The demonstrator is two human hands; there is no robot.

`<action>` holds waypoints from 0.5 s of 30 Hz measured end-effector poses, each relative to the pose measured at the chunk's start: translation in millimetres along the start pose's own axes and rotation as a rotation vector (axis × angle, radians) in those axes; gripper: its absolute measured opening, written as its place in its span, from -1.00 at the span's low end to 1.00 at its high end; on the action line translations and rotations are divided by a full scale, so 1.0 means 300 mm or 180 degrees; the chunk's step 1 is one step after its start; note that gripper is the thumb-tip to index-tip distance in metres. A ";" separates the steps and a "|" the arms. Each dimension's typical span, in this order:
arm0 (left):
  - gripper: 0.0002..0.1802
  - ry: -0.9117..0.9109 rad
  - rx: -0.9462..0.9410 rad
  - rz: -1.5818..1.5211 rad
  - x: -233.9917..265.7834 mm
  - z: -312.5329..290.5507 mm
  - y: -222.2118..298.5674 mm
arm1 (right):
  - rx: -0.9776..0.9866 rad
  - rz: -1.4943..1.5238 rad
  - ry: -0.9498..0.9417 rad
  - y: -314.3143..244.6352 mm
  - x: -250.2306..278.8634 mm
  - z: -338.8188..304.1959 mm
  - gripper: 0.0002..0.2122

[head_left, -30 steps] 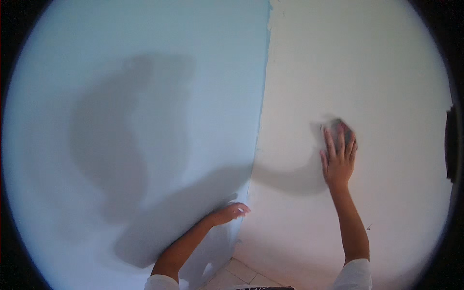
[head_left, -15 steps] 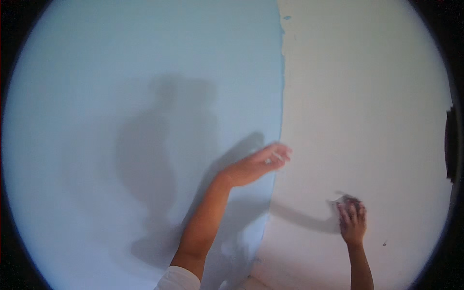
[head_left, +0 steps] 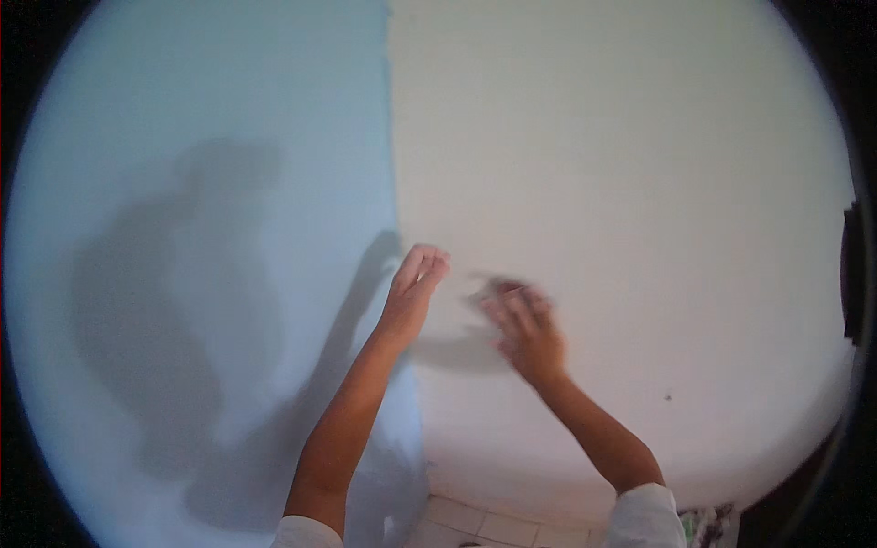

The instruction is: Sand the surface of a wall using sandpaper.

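Note:
Near the line where a light blue wall (head_left: 311, 91) meets a cream wall (head_left: 621, 183), my left hand (head_left: 413, 290) is raised with its fingers loosely bent. A small gap shows between the fingers and thumb, and I see nothing held there. My right hand (head_left: 530, 333) is to its right, in front of the cream wall, back toward me and fingers apart. Motion blurs that hand, and its fingertips are dark and hard to make out. No held thing is plain in it. Whether either hand touches the wall, I cannot tell.
Shadows (head_left: 146, 329) of my body and arms fall on the blue wall. Pale floor tiles (head_left: 507, 528) meet the wall's foot below. A patterned item (head_left: 708, 525) is at the lower right, and a dark object (head_left: 851, 274) stands at the right rim.
The view has shifted right, so the wall line now lies further left. My right hand has come up and left, nearer the left hand. My left hand has turned more upright. Floor tiles show more.

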State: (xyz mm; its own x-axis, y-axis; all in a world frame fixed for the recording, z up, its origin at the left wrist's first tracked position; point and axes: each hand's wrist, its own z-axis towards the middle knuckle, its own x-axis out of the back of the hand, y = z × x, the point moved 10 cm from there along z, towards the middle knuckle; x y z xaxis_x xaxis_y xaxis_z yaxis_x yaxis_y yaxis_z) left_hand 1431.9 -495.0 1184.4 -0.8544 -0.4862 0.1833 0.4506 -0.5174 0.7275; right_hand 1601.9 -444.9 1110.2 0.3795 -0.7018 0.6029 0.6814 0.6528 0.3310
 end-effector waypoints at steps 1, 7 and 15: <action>-0.77 0.0204 -0.0761 0.0438 -0.048 0.022 0.042 | 0.0302 -0.0351 -0.0172 -0.059 -0.106 -0.059 -0.25; -0.34 0.0506 -0.2721 0.2370 -0.186 0.001 0.085 | -0.1467 -0.0211 0.0279 0.250 -0.110 -0.640 -0.48; -0.47 0.0888 -0.2663 0.2415 -0.175 0.102 -0.207 | -0.2191 -0.0447 0.1679 0.531 0.162 -0.284 -0.43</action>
State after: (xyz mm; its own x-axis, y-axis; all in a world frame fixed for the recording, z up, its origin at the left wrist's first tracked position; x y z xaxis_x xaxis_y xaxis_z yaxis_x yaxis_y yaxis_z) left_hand 1440.8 -416.0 1149.9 -0.2521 -0.9549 0.1570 0.9413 -0.2796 -0.1894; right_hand 1782.2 -399.2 1130.3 0.3877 -0.9141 0.1191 0.9051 0.3530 -0.2371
